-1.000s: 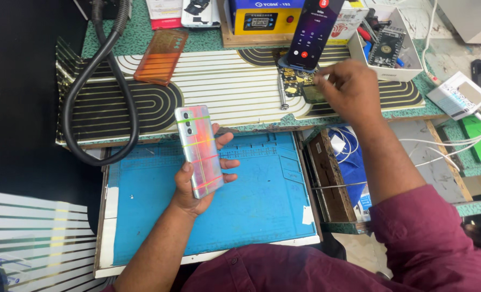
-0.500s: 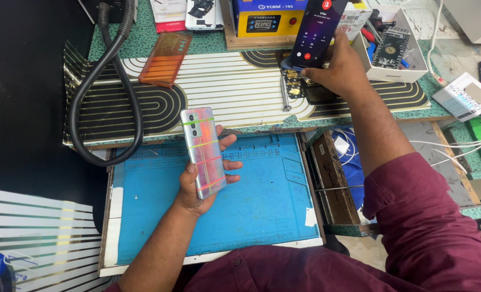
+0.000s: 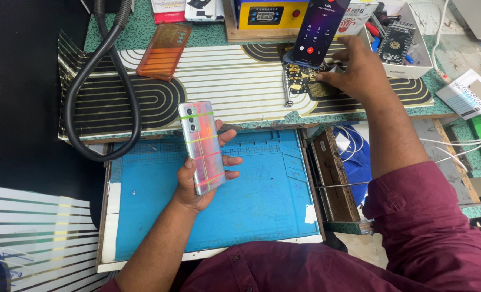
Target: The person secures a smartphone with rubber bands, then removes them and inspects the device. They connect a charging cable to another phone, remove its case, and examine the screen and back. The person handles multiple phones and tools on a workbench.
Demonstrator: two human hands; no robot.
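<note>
Iridescent smartphone (image 3: 201, 147), back side up with camera cluster at the top, held over the blue work mat (image 3: 262, 211). Banded with thin green and orange elastic strips across its shiny back. Gripped in the left hand (image 3: 200, 181), thumb along the left edge, fingers wrapped around the right edge, grip closed firmly on the phone.

Further up and to the right, right hand (image 3: 359, 67) stretched out over the striped table cover (image 3: 224, 81). Fingertips resting on a small dark circuit board (image 3: 303, 80) with gold-coloured markings; grip narrow, cannot tell whether anything is pinched between the fingers. Just above that hand, a second phone (image 3: 319, 30) propped upright, its dark screen lit with a red round button near the bottom. A slim metal tool (image 3: 287, 86) lying just beside the circuit board, on its left.

To the right of the propped phone, a white box (image 3: 408, 59) with another dark circuit board inside. At upper left, a translucent orange phone case (image 3: 163, 51) lying flat. A thick black hose (image 3: 97, 81) looping down along the left side of the table. Maroon sleeve (image 3: 413, 216) covering the right arm.
</note>
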